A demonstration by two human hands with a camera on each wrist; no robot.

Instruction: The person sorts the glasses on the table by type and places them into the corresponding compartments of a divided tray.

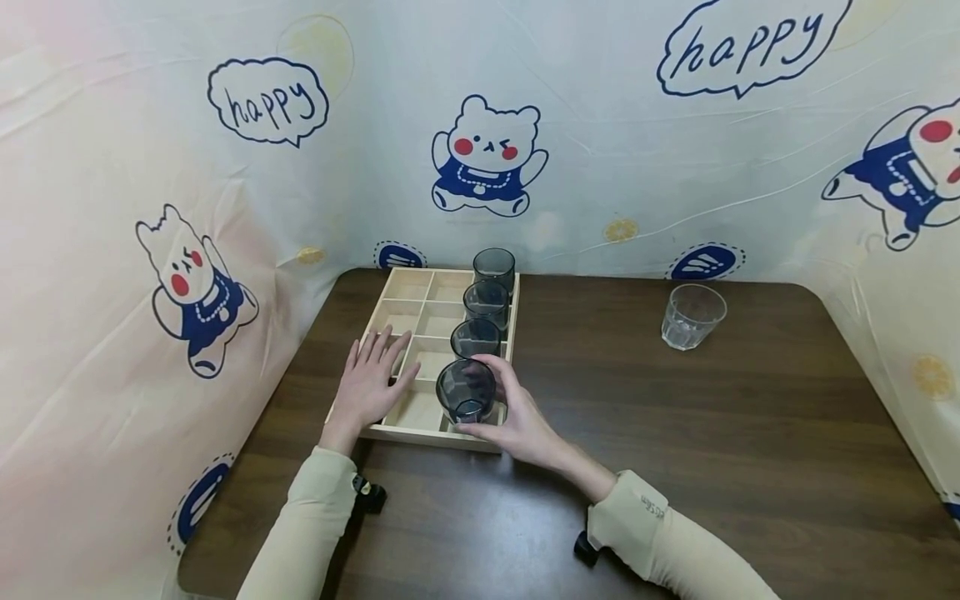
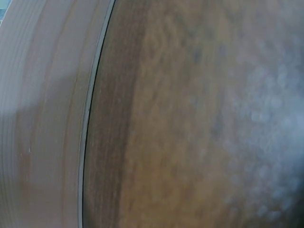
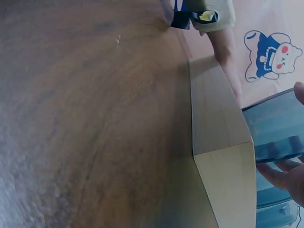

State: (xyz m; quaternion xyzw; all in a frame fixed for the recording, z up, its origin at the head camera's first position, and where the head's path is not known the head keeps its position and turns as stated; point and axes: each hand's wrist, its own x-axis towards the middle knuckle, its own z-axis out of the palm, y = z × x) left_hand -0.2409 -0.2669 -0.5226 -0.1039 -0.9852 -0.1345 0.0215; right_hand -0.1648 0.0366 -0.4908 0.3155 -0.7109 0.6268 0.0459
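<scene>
In the head view, my right hand (image 1: 528, 425) grips a dark grey glass (image 1: 467, 392) by its sides, thumb and fingers around it. The glass is tilted, its open mouth toward the camera, over the near right corner of a pale wooden divided tray (image 1: 450, 439). Behind it, three more dark glasses (image 1: 486, 302) stand in a row along the tray's right side. My left hand (image 1: 367, 392) lies over the tray's left edge, fingers spread. In the right wrist view, fingers (image 3: 278, 176) hold the bluish-looking glass (image 3: 275, 126) above the tray wall (image 3: 223, 109).
A clear glass (image 1: 693, 317) stands at the back right of the brown wooden table (image 1: 720, 433). Several bare tray compartments lie left of the dark glasses. A printed cloth (image 1: 585, 133) hangs behind and around the table. The left wrist view shows mostly tray side and tabletop.
</scene>
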